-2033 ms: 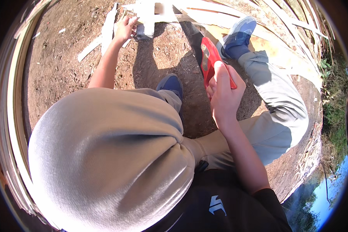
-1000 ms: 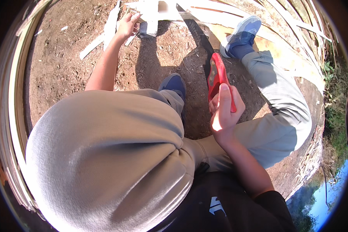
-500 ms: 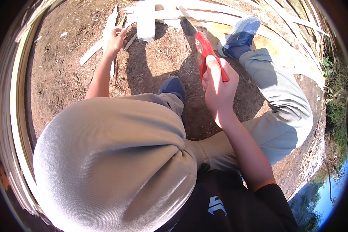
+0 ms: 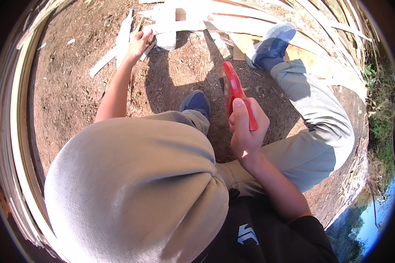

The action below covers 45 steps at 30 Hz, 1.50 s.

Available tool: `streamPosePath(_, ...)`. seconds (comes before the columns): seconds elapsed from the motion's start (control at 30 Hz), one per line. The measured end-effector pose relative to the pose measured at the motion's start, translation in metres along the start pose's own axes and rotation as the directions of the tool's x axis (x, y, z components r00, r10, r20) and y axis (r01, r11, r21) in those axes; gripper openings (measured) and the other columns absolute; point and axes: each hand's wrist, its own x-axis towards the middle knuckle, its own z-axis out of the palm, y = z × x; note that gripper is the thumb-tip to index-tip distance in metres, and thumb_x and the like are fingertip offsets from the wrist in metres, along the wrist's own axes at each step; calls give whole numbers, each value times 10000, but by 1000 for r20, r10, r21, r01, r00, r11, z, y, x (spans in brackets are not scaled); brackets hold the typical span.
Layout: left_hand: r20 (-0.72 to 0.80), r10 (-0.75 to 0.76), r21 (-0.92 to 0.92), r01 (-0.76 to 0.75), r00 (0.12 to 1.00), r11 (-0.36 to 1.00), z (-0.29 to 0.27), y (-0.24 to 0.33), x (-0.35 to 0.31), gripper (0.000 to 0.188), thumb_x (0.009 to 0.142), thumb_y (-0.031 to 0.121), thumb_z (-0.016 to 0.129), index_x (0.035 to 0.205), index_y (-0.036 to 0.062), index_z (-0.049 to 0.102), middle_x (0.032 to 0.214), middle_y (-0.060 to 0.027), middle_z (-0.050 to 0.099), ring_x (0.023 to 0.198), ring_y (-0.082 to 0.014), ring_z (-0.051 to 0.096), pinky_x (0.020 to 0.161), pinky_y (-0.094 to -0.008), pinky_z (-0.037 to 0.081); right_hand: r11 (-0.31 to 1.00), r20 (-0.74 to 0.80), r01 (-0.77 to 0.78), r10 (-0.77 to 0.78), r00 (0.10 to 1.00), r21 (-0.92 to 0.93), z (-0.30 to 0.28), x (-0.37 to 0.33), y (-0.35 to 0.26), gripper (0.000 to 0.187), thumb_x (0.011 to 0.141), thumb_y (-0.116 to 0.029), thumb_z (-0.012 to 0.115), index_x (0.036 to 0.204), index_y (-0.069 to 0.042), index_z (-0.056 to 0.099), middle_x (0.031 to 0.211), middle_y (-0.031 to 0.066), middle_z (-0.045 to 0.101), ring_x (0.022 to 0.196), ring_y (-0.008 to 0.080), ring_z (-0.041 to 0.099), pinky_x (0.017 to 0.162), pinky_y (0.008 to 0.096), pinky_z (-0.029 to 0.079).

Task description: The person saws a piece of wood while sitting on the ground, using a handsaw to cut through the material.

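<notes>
My right hand (image 4: pixel 249 129) is closed round the red handle (image 4: pixel 237 94) of a handsaw, held over the ground between my legs. Its blade points away from me and is hard to make out against the shadow and pale wood. At the upper left, my left hand (image 4: pixel 137 46) has its thumb and forefinger at the near end of a pale wooden strip (image 4: pixel 188 26). That strip runs to the right across a white block (image 4: pixel 166 40); glare washes out part of both. The other fingers of my left hand are partly hidden.
Wood offcuts (image 4: pixel 103 61) lie on the brown dirt beside my left hand. Long thin boards (image 4: pixel 19 109) are stacked along the left edge. More strips (image 4: pixel 333 30) spread across the upper right, close to my right shoe (image 4: pixel 274 44). My left shoe (image 4: pixel 196 101) rests near the middle.
My right hand has drawn the saw back toward me, down in the picture, and its blade has come away from the strip's area. My left hand has stayed near the strip's end, shifting slightly.
</notes>
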Motion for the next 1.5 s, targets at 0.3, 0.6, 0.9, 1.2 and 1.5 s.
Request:
streamPosePath(0.3,-163,27,-30,-33,986,999,6,-36,11,609,972,567,566,1292,56,648,842,2,558,705,-88,487,629,-255,408,992,-15,-38,40,999,120,2,20,-8,253,1038,-213,557,861,-31,564,606,-33,432,483,36,355,445,228,294)
streamPosePath(0.6,-35,59,-182,-64,998,981,7,8,-17,418,1016,467,555,1054,58,633,708,14,513,633,-93,470,598,-270,389,993,-71,43,-35,997,112,0,4,24,268,1033,-202,572,823,-34,564,648,-22,499,573,37,428,504,234,341)
streamPosePath(0.9,-3,114,-140,-113,993,984,13,3,-11,437,1030,436,545,1174,30,617,707,-21,558,668,-116,520,647,-290,425,987,-32,-54,60,998,151,-6,12,38,287,1033,-212,564,804,-40,556,639,-24,492,581,40,434,512,236,342)
streamPosePath(1.2,25,67,-66,-65,997,996,14,-5,0,474,1045,455,502,1183,12,600,744,-58,619,709,-149,583,689,-313,464,987,-13,-69,71,997,142,27,55,-3,307,1017,-196,585,775,-10,555,631,-6,502,582,63,417,527,273,357)
streamPosePath(1.5,54,40,57,-43,998,997,0,-3,2,478,1040,459,485,1083,-7,581,722,-89,621,744,-182,603,740,-344,470,991,-76,-29,39,996,132,7,30,11,292,1013,-171,581,763,-23,556,615,-7,490,556,49,418,506,252,336)
